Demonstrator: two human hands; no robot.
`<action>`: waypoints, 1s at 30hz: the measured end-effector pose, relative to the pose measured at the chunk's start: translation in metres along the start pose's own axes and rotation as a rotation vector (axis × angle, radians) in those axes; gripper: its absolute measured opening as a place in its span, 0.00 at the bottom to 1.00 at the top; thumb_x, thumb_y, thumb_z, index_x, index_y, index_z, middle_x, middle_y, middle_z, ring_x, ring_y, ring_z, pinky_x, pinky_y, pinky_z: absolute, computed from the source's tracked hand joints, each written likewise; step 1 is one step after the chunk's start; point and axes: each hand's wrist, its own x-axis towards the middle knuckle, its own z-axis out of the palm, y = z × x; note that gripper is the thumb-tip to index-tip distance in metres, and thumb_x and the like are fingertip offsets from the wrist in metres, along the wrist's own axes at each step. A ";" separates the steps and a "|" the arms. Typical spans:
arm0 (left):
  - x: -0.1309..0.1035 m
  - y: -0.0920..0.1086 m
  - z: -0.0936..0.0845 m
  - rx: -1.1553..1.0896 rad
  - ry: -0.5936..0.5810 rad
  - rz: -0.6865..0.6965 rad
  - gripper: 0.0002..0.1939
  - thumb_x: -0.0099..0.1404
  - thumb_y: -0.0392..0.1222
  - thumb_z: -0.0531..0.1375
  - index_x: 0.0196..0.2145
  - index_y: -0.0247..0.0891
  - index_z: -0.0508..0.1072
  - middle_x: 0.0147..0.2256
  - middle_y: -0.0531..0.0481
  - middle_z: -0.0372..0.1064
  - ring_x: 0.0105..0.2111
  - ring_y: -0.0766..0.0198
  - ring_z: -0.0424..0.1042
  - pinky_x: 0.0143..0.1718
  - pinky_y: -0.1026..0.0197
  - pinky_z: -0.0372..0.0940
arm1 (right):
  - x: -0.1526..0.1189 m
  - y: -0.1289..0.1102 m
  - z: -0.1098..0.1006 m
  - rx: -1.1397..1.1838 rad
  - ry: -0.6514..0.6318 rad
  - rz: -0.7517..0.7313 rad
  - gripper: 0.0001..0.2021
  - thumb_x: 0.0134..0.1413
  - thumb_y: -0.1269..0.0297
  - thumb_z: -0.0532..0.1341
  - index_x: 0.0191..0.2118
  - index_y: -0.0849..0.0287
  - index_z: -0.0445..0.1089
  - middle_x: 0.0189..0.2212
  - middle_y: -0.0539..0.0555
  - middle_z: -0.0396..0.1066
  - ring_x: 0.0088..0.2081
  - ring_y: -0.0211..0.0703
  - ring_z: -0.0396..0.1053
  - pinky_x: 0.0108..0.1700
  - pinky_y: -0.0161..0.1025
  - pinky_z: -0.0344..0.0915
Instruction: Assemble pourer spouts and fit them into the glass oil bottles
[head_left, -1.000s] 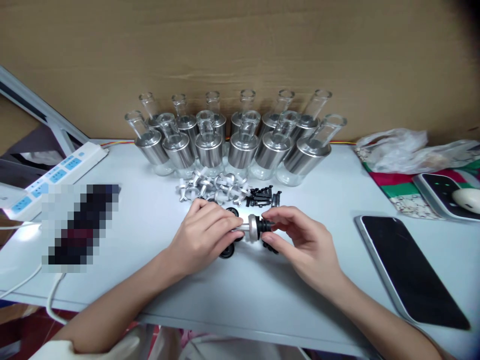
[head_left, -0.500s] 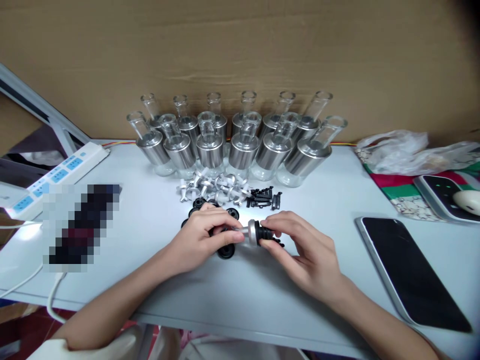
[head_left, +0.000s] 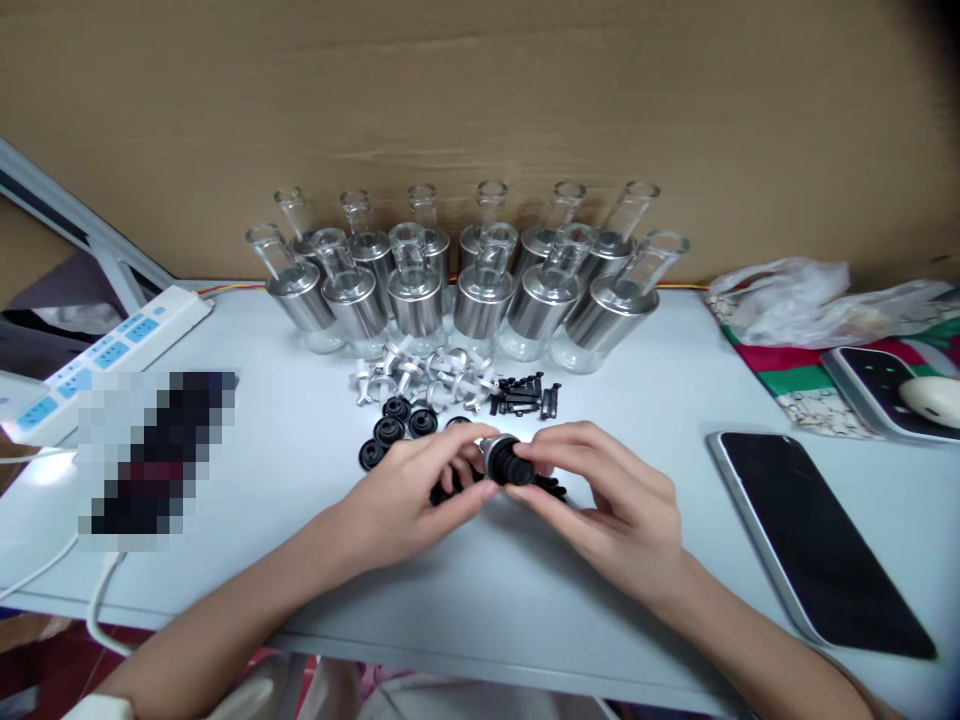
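Observation:
Between both hands is a bottle pourer stopper (head_left: 511, 464) with a silver collar and a ribbed black rubber plug, the plug end turned towards me. My left hand (head_left: 420, 490) pinches the silver collar side with thumb and fingers. From the right, the fingertips of my right hand (head_left: 611, 500) close on the black plug. Under and behind the left hand lie several black rubber plugs (head_left: 388, 431), some hidden by the fingers. Farther back sits a heap of silver and white pourer spouts (head_left: 427, 377), with small black pieces (head_left: 525, 394) to its right.
Two rows of glass bottles with steel sleeves (head_left: 484, 300) stand along the cardboard (head_left: 450, 100) at the back. A phone (head_left: 817, 540) lies at the right, near a plastic bag (head_left: 795, 300). On the left are a power strip (head_left: 112, 350) and a pixelated dark object (head_left: 161, 455).
The stopper has turned so its black plug points more towards me. My left hand has shifted from the spout to the collar. The view has moved slightly.

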 end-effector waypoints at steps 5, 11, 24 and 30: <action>0.000 0.005 0.000 -0.077 -0.022 -0.027 0.14 0.64 0.37 0.54 0.49 0.35 0.64 0.35 0.49 0.74 0.29 0.69 0.72 0.30 0.69 0.67 | 0.002 -0.003 0.000 0.072 -0.066 -0.021 0.14 0.52 0.79 0.61 0.45 0.64 0.70 0.36 0.58 0.70 0.36 0.40 0.70 0.36 0.35 0.70; 0.001 0.003 0.002 0.047 0.055 0.069 0.15 0.63 0.37 0.55 0.48 0.35 0.65 0.32 0.50 0.72 0.26 0.69 0.69 0.28 0.68 0.66 | 0.004 -0.002 0.002 0.112 -0.063 0.060 0.10 0.53 0.78 0.60 0.40 0.59 0.71 0.31 0.54 0.70 0.32 0.39 0.70 0.32 0.35 0.70; 0.002 0.007 0.001 0.305 0.146 0.224 0.17 0.55 0.35 0.53 0.45 0.38 0.61 0.32 0.53 0.75 0.24 0.67 0.68 0.33 0.59 0.57 | 0.002 -0.003 0.005 0.088 -0.163 0.191 0.18 0.52 0.75 0.58 0.50 0.58 0.67 0.34 0.53 0.74 0.31 0.38 0.72 0.36 0.35 0.73; 0.002 0.010 -0.005 0.312 0.166 0.214 0.14 0.54 0.38 0.53 0.40 0.38 0.61 0.26 0.57 0.70 0.22 0.68 0.63 0.33 0.58 0.51 | -0.001 -0.009 0.008 0.134 -0.120 0.178 0.19 0.49 0.74 0.59 0.49 0.58 0.67 0.38 0.55 0.72 0.34 0.39 0.71 0.36 0.36 0.73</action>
